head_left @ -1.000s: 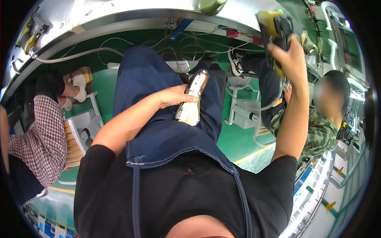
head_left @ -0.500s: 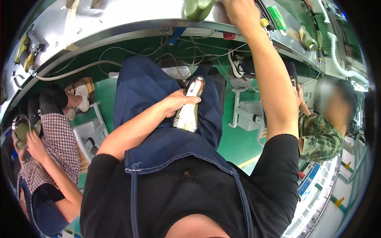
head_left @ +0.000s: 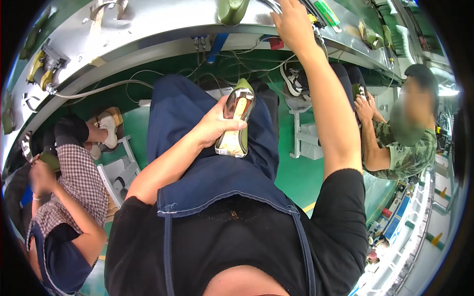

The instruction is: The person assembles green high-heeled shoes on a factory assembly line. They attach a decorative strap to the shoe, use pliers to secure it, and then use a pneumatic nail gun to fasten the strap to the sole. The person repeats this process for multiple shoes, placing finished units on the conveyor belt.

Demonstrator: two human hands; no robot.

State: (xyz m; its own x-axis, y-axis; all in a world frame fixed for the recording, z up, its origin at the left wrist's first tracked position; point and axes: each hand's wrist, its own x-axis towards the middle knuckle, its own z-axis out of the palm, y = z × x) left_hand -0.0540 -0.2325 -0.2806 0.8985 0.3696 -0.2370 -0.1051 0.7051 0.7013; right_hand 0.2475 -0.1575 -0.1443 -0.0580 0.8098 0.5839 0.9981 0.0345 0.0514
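Note:
My left hand [head_left: 222, 124] is wrapped round the side of a shoe upper on a green last [head_left: 237, 140], held over my lap. Its pointed green toe faces the bench, and a pale strip runs along the middle of its bottom. My right arm is stretched out over the metal bench, and my right hand [head_left: 295, 27] has its thumb apart from its fingers; the fingertips run up to the picture's top edge. Beside its fingers lies a shiny metal tool [head_left: 270, 5], cut off by that edge. I see nothing held in this hand.
On the bench stand a green last [head_left: 232, 11], a green-labelled item [head_left: 327, 15], another shoe on a last [head_left: 370, 34] and a yellow-and-black tool [head_left: 42, 71]. Cables [head_left: 106, 91] hang below. A co-worker [head_left: 79, 217] sits left, another [head_left: 395, 143] right, each handling a shoe.
The shoe in my left hand has tipped so its green toe now shows. My right hand has shifted slightly left, its thumb now visible apart from the fingers. The whole view has moved a little.

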